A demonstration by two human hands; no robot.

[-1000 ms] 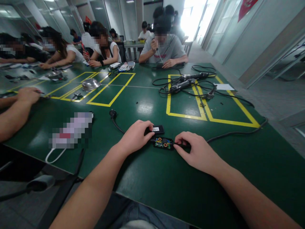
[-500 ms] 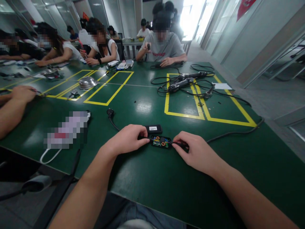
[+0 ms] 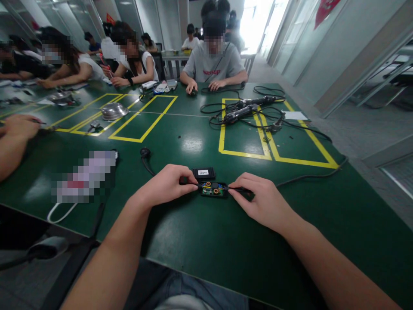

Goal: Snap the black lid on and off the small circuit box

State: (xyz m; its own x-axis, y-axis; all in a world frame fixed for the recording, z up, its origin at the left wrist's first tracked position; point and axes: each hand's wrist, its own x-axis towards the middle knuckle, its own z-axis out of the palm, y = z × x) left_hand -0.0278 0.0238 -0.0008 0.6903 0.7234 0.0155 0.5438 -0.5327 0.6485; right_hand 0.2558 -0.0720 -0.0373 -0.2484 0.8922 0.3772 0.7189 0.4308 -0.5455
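On glossy green tabletop [image 3: 180,241], left hand [image 3: 167,184] and right hand [image 3: 258,193] pinching black cords beside open oblong circuit case [image 3: 213,190].

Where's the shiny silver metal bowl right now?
In the head view, the shiny silver metal bowl sits left of centre, beside the narrow yellow-taped rectangle.

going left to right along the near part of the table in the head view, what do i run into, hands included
blurred pinkish item → black plug → left hand pinching a dark lead → open black case with a circuit board inside → right hand pinching a black cable
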